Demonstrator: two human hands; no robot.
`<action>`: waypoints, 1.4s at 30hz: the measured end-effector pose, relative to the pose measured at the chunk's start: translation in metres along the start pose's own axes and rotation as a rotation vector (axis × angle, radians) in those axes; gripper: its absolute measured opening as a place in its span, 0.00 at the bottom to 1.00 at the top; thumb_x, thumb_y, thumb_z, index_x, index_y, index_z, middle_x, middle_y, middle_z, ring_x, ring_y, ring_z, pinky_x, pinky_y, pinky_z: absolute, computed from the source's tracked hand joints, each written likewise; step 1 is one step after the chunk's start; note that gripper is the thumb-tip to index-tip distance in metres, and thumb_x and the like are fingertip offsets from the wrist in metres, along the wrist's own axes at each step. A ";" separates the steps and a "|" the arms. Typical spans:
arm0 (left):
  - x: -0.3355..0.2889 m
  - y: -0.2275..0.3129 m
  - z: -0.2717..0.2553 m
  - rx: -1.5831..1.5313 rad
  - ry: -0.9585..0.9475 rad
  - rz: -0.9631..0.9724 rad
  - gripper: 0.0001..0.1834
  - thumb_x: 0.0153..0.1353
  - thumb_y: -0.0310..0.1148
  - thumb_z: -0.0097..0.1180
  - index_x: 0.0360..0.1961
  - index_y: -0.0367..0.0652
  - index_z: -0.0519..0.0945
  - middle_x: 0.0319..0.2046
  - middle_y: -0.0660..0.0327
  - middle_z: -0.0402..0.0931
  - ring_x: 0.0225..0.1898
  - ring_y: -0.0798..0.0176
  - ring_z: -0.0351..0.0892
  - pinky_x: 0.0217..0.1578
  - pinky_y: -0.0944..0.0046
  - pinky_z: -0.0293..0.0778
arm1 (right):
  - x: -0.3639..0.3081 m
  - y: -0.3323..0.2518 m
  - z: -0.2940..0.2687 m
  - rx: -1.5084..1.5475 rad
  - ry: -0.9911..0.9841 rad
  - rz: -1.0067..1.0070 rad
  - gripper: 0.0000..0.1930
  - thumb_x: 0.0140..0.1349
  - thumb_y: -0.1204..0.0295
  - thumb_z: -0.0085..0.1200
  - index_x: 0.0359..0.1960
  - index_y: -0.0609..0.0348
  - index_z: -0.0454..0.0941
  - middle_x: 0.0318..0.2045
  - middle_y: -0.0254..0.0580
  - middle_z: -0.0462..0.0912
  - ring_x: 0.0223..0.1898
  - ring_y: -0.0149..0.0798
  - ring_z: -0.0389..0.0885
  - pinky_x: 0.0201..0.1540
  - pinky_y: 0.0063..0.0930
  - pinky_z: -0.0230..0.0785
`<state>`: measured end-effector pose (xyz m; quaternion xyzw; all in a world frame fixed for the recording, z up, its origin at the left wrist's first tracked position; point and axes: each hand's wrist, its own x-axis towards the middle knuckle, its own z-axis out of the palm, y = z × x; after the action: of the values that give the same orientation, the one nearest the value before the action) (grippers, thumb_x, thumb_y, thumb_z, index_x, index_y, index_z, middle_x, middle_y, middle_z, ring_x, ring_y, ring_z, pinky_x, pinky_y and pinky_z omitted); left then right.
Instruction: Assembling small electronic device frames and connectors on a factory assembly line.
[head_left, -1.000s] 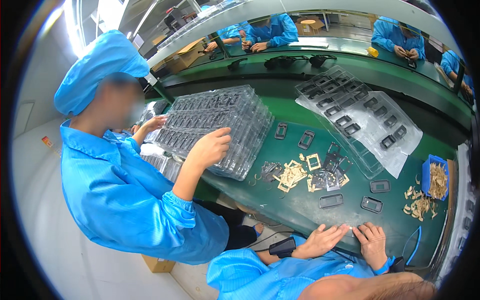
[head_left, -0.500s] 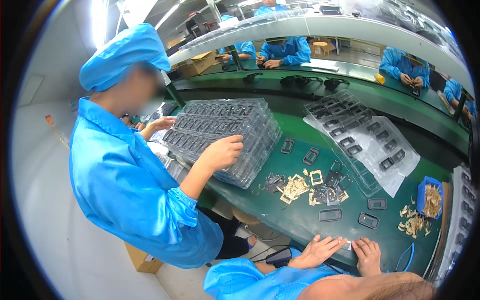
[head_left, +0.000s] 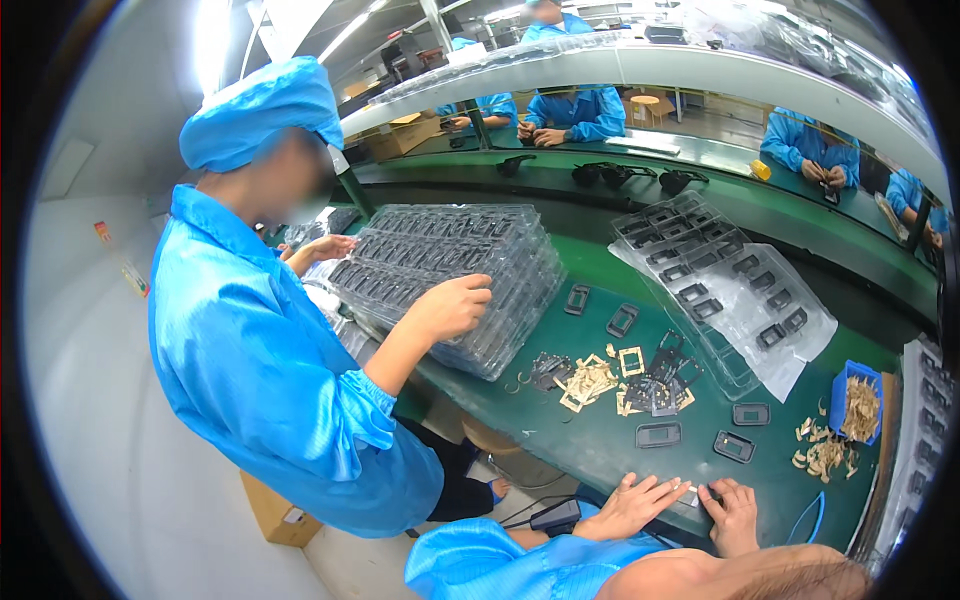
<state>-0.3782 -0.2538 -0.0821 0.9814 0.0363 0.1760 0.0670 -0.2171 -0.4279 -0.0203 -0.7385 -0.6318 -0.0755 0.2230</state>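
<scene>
My left hand (head_left: pixel 632 508) lies at the near table edge, fingers stretched flat, their tips on a small flat pale piece (head_left: pixel 689 496). From the other side my right hand (head_left: pixel 733 515) bends its fingers and seems to pinch the piece's edge; its exact kind is too small to tell. Just beyond lie black rectangular frame housings (head_left: pixel 659 434), one of them (head_left: pixel 735 446) closest to the right hand. Farther off is a heap of pale yellow thin frames (head_left: pixel 588 382) next to dark thin frames (head_left: pixel 662 388). A black box with a cable (head_left: pixel 556 516) sits by my left wrist.
At left a co-worker (head_left: pixel 270 340) stands with both hands at a tall stack of clear trays (head_left: pixel 520 300) holding black housings. A blue bin (head_left: pixel 836 405) of tan scraps and loose scraps (head_left: pixel 826 458) lie right. Another clear tray (head_left: pixel 735 375) lies at the back.
The whole view has shifted slightly. My fingers have moved a little around the pale piece, and a yellowish strip at my fingertips no longer shows. The co-worker's hands stay at the tray stack.
</scene>
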 end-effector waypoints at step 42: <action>0.184 -0.032 -0.063 -1.972 -0.138 -0.512 0.11 0.67 0.27 0.59 0.48 0.33 0.82 0.41 0.53 0.84 0.41 0.61 0.85 0.44 0.65 0.82 | 0.078 0.057 -0.054 0.690 0.537 0.559 0.09 0.66 0.71 0.59 0.44 0.62 0.79 0.38 0.39 0.83 0.38 0.31 0.82 0.38 0.29 0.76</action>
<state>-0.2293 -0.1969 0.0346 0.4600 0.0800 0.0510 0.8828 -0.1373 -0.3865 0.0455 -0.7172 -0.3188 0.0128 0.6195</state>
